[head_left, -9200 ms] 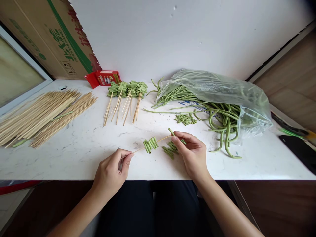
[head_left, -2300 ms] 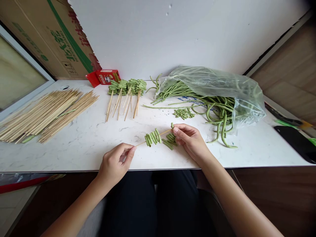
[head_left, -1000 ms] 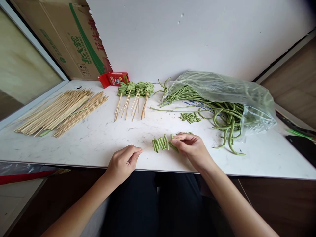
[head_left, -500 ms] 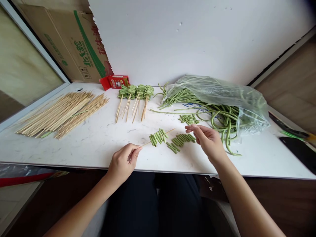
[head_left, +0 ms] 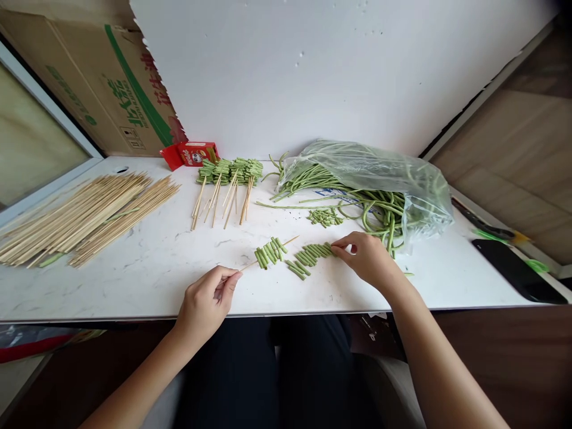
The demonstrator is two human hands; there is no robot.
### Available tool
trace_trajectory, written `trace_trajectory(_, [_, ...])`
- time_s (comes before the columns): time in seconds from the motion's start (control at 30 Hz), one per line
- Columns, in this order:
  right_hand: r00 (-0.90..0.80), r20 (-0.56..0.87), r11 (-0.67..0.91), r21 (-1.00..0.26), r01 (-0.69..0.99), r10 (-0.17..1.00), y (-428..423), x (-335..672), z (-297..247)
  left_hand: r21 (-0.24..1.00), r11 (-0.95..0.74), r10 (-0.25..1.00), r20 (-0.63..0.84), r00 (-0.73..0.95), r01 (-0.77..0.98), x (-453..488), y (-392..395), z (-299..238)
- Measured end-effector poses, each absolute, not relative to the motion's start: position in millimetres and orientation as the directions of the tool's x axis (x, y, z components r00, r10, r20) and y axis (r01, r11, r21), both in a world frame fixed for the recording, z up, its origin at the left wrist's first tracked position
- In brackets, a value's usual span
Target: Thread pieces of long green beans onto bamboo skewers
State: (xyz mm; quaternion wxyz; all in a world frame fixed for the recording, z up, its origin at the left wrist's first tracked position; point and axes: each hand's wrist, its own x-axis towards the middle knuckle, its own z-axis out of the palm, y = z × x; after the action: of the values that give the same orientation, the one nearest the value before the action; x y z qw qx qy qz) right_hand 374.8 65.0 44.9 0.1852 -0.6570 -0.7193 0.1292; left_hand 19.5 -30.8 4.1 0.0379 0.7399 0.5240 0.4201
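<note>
The left hand (head_left: 212, 296) pinched the blunt end of a thin wooden skewer (head_left: 249, 266) between thumb and forefinger, the other fingers curled in. The skewer slanted up and away to the right, its bare tip pointing past the threaded bean pieces (head_left: 270, 253), which sat side by side across the shaft, well clear of those fingertips. The right hand (head_left: 364, 256) reached down with thumb and forefinger close together at the right end of a row of loose bean pieces (head_left: 313, 254); whether a piece was caught between them could not be told. This row lay just to the right of the skewer's tip, on a white, grey-veined tabletop (head_left: 152, 289). Beyond it was a small heap of shorter cuttings (head_left: 325, 217), and behind that a clear plastic bag (head_left: 375, 164) with long green beans (head_left: 308, 179) spilling from its open side. Filled skewers (head_left: 230, 171) lay stacked toward the back, beside a red carton (head_left: 196, 155). Bare skewers (head_left: 84, 217) were spread on the left, a flat black object (head_left: 518, 271) lay at the far right, and a cardboard box (head_left: 89, 89) stood in the back left corner against a white panel (head_left: 313, 101).
</note>
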Motion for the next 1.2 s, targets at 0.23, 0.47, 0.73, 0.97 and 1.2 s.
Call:
trace_trajectory(0.23, [-0.001,0.107,0.062,-0.571,0.818,0.994,63.2,366.2,52.6,0.471,-0.448,0.798,0.593,0.103,0.760,19.0,-31.1,4.8])
trace_trajectory(0.47, [-0.053,-0.019,-0.012,-0.991,0.130,0.998,61.2,337.8,37.1,0.444,-0.473,0.778,0.616,0.124,0.761,20.1,-30.6,4.1])
trace_trajectory(0.73, [-0.134,-0.084,-0.102,-0.986,-0.134,0.987,50.5,311.1,24.7,0.454,-0.478,0.785,0.604,0.134,0.752,18.4,-31.7,3.0])
trace_trajectory(0.97, [-0.105,-0.101,-0.112,-0.987,-0.114,0.989,48.8,308.5,24.3,0.458,-0.474,0.796,0.588,0.144,0.752,19.9,-30.9,4.7])
trace_trajectory(1.2, [-0.104,-0.104,-0.114,-0.988,-0.101,0.989,48.9,308.7,23.7,0.447,-0.480,0.793,0.589,0.155,0.755,18.7,-31.4,4.5])
